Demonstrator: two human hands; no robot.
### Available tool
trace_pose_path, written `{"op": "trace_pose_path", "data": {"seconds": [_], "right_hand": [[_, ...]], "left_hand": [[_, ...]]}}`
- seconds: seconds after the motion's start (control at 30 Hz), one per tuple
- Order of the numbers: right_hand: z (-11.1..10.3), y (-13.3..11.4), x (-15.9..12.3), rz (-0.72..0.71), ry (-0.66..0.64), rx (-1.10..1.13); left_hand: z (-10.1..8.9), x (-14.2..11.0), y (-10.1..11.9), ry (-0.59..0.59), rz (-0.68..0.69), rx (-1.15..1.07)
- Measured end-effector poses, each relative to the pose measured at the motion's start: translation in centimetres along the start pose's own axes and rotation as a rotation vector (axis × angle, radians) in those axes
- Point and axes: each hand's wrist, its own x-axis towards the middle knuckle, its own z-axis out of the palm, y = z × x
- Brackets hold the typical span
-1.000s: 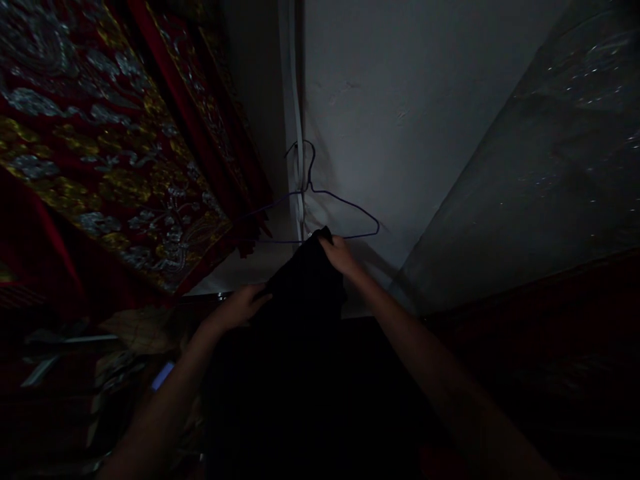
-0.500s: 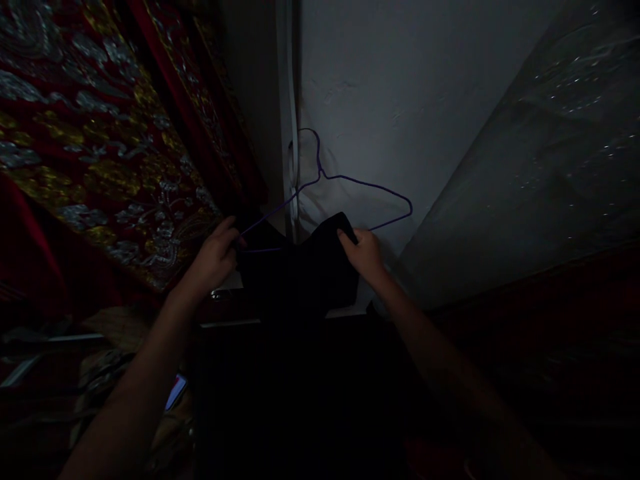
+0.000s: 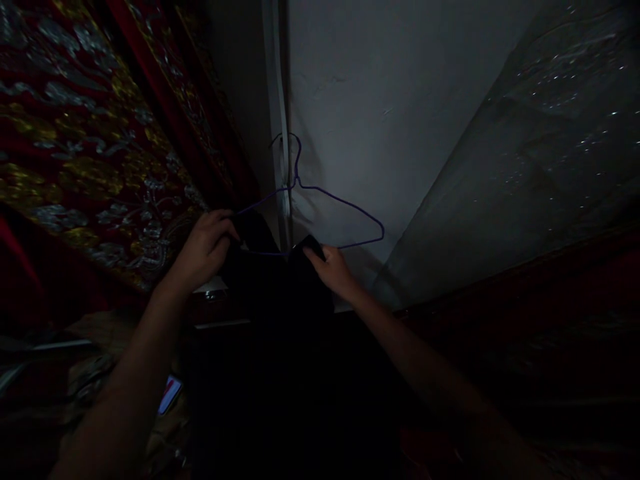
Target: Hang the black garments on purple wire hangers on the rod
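A thin purple wire hanger (image 3: 345, 201) is hooked at a pale strip running down the wall. A black garment (image 3: 270, 293) lies over the hanger's left arm and drops below it, its lower part lost in the dark. My left hand (image 3: 204, 245) is closed at the hanger's left end, with cloth at its fingers; that corner of the wire is hidden. With thumb and fingers, my right hand (image 3: 333, 268) pinches the garment's upper right edge, just below the hanger's lower bar. The hanger's right arm is bare.
Red cloth with gold and silver embroidery (image 3: 90, 167) hangs on the left. Clear plastic sheeting (image 3: 550, 147) covers the right side. A lit phone (image 3: 170, 393) lies low on the left among dim clutter. The grey wall (image 3: 380, 87) stands behind.
My right hand has moved left and slightly down with the garment's edge, closer to my left hand. The cloth at the left now covers more of the hanger's arm. The view has shifted somewhat.
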Motion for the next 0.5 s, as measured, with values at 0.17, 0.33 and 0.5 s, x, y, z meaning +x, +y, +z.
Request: {"op": "trace_pose_path", "data": {"seconds": [0.17, 0.33, 0.5], "right_hand": [[-0.3, -1.7, -1.7, -0.144, -0.162, 0.029], [-4.8, -2.5, -3.2, -0.273, 0.056, -0.117], [-12.5, -1.5, -0.7, -0.080, 0.341, -0.203]], "left_hand": [[1.8, 4.0, 0.6, 0.145, 0.017, -0.035], [2.3, 4.3, -0.7, 0.109, 0.052, 0.013], [1.2, 4.5, -1.0, 0.066, 0.087, 0.089]]}}
